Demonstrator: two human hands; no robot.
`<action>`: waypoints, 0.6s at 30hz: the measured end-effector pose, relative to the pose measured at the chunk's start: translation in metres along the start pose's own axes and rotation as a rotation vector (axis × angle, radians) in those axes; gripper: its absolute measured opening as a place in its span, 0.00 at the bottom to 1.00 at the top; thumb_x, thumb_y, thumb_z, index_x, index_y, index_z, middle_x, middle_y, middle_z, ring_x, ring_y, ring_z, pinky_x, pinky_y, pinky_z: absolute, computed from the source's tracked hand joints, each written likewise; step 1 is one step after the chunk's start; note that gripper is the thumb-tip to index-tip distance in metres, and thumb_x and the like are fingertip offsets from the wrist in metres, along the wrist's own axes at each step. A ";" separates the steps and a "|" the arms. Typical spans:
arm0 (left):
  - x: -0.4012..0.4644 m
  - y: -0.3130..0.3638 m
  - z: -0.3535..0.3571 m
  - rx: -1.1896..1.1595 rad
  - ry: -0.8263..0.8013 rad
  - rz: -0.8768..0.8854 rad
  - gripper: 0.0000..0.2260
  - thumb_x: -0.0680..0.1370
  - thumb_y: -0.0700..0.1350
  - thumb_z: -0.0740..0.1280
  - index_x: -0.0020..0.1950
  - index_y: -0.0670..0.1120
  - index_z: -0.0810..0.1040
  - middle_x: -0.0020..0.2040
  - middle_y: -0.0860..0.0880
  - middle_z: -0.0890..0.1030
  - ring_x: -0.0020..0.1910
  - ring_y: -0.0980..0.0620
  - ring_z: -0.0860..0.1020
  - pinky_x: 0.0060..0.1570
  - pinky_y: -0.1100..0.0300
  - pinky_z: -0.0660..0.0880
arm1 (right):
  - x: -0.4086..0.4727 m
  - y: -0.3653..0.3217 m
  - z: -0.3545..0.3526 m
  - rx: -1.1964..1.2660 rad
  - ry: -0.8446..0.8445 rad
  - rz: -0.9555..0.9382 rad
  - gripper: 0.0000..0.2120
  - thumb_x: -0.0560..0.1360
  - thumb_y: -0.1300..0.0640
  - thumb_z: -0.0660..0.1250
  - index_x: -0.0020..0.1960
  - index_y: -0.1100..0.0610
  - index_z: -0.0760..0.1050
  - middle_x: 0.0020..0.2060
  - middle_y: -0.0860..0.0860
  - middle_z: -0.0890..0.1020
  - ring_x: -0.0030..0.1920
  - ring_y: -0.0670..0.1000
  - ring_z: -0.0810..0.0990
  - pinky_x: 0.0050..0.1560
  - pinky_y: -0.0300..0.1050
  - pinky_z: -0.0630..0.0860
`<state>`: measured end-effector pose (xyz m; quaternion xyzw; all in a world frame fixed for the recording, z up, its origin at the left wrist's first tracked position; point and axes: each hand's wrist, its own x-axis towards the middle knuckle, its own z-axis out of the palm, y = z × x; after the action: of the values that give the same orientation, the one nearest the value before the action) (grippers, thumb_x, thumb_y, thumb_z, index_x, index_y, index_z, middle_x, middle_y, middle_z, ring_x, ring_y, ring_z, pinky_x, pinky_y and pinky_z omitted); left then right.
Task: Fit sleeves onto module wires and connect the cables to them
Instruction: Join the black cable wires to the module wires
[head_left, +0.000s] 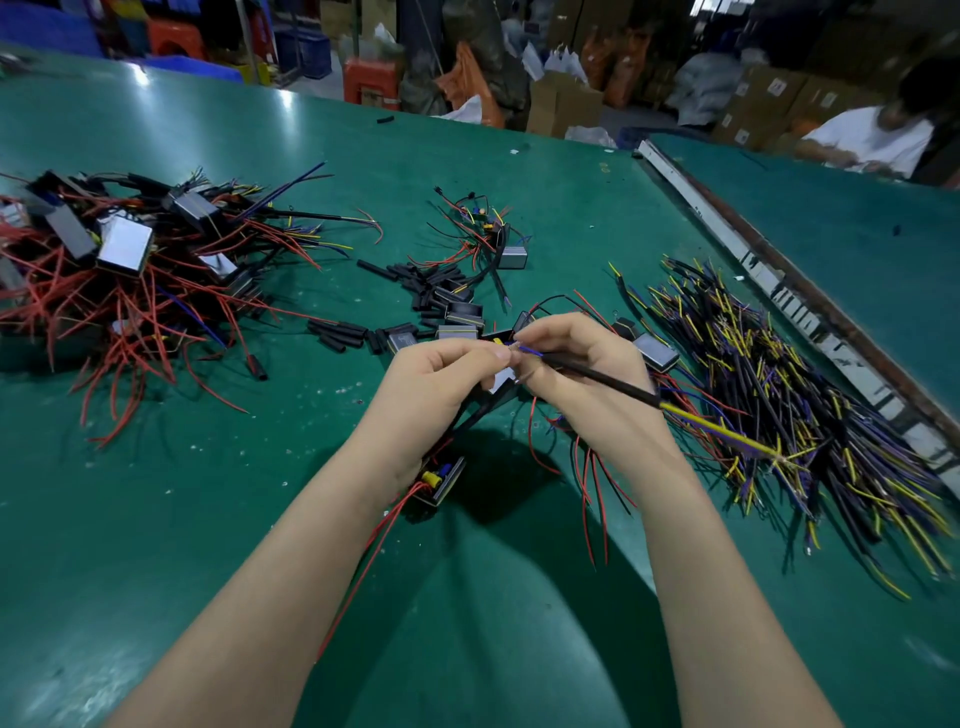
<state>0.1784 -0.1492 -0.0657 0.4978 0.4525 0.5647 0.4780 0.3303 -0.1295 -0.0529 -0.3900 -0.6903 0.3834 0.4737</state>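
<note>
- Joining cable (597, 375) to module (441, 480) wire, both hands together.
- Left hand (441, 387) pinching wire; right hand (582, 364) gripping cable.
- Needing twisted strands next, probably.

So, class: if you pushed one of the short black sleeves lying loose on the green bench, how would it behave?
A black sleeve is a small round tube, so it would probably roll or skid on the smooth bench. It looks light and likely scatters easily. Being hollow, it may squash slightly under the fingers.

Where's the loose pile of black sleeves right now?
Head view: the black sleeves lie on the green table at centre, just beyond the left hand, between the red-wired module heap and the cable pile.
</note>
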 end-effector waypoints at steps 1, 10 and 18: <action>0.000 0.000 -0.001 -0.022 0.009 -0.013 0.11 0.76 0.41 0.67 0.46 0.31 0.80 0.28 0.58 0.77 0.31 0.64 0.74 0.35 0.73 0.68 | 0.000 0.000 -0.001 0.016 -0.007 0.001 0.09 0.73 0.65 0.72 0.45 0.52 0.78 0.41 0.50 0.84 0.43 0.47 0.81 0.47 0.40 0.78; 0.002 0.003 -0.006 -0.190 -0.007 -0.174 0.06 0.75 0.43 0.68 0.46 0.47 0.85 0.34 0.54 0.78 0.36 0.59 0.75 0.44 0.63 0.69 | -0.001 -0.005 0.010 -0.017 0.061 0.015 0.13 0.74 0.48 0.67 0.45 0.59 0.74 0.39 0.57 0.81 0.40 0.54 0.81 0.41 0.53 0.80; 0.001 0.003 -0.007 -0.190 0.051 -0.103 0.10 0.74 0.37 0.69 0.40 0.50 0.85 0.36 0.49 0.80 0.35 0.57 0.75 0.43 0.64 0.72 | -0.001 0.000 0.018 -0.070 0.101 0.071 0.07 0.79 0.53 0.64 0.43 0.52 0.73 0.33 0.47 0.83 0.31 0.47 0.80 0.38 0.42 0.74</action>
<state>0.1715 -0.1486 -0.0631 0.4116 0.4342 0.5922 0.5398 0.3138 -0.1330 -0.0580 -0.4494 -0.6644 0.3553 0.4800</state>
